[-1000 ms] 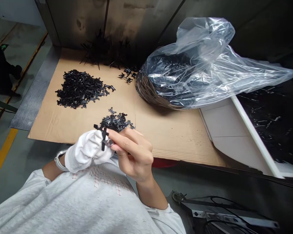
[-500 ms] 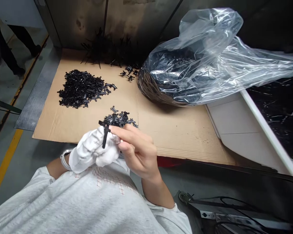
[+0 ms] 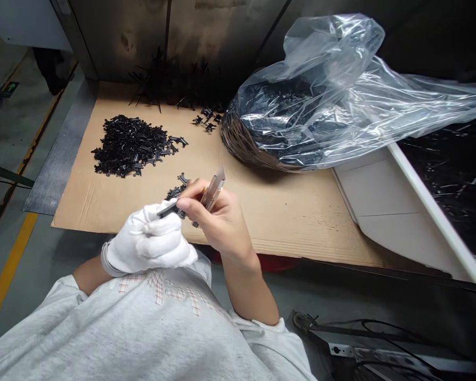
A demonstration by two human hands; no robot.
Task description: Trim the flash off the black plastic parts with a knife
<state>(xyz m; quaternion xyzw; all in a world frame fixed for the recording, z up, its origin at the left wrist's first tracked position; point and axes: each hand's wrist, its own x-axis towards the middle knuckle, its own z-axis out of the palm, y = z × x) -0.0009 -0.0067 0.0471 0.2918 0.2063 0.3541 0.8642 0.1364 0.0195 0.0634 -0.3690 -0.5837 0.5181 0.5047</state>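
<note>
My left hand [image 3: 153, 241], in a white glove, is closed around a small black plastic part [image 3: 167, 209] that sticks out toward my right hand. My bare right hand [image 3: 214, 219] is closed on a slim metal blade tool [image 3: 212, 191], its thumb and forefinger meeting the black part. Both hands hover over the near edge of a cardboard sheet [image 3: 281, 211]. Just beyond the fingers lies a small heap of black parts [image 3: 178, 188], mostly hidden by my hands. A larger pile of black parts [image 3: 130, 145] lies further back on the left.
A clear plastic bag [image 3: 321, 100] full of black parts sits at the back right. A white bin [image 3: 400, 211] stands to the right. Tangled black sprues [image 3: 174, 84] lie against the back wall. Cables and a metal bracket [image 3: 365, 349] lie on the floor.
My left hand turned and lowered, and the black part now lies flatter instead of upright. My right hand rose, and the metal blade tool now shows above its fingers.
</note>
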